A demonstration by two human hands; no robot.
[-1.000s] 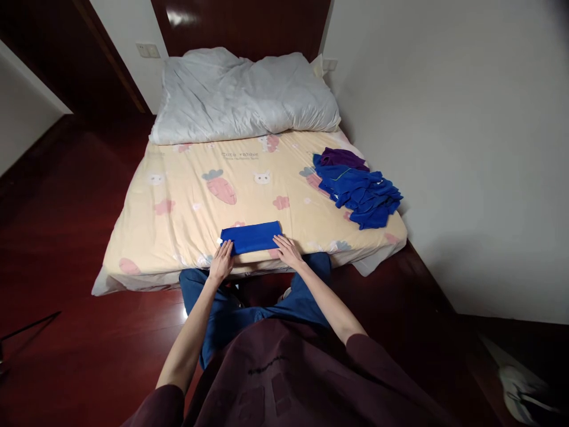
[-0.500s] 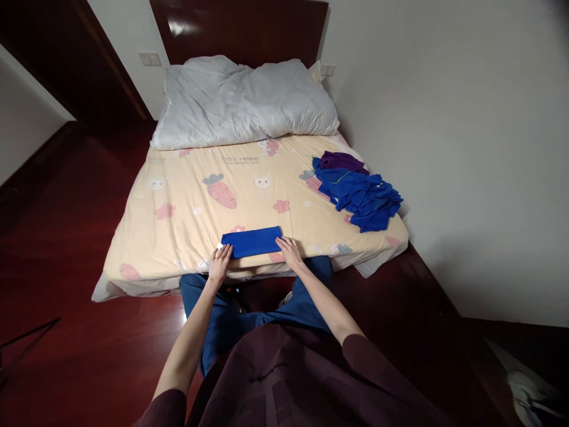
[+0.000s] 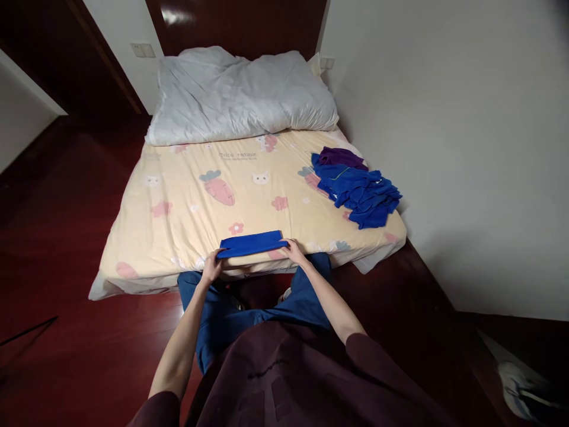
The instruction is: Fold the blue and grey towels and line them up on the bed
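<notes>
A folded blue cloth (image 3: 252,244) lies near the foot edge of the bed (image 3: 178,231), its near edge lifted a little. My left hand (image 3: 211,268) pinches the cloth's left end. At the right end my right hand (image 3: 293,251) grips the cloth, fingers closed on it. Both forearms reach out from my dark red sleeves over my blue trousers.
A heap of blue cloths (image 3: 362,190) with a purple one (image 3: 340,157) on top sits at the bed's right side by the white wall. A grey duvet (image 3: 240,92) is bunched at the head. Dark red wood floor surrounds the bed; a shoe (image 3: 522,394) lies bottom right.
Both hands went from resting flat beside the blue cloth to gripping its two ends. The cloth's near edge has come up and it looks thinner.
</notes>
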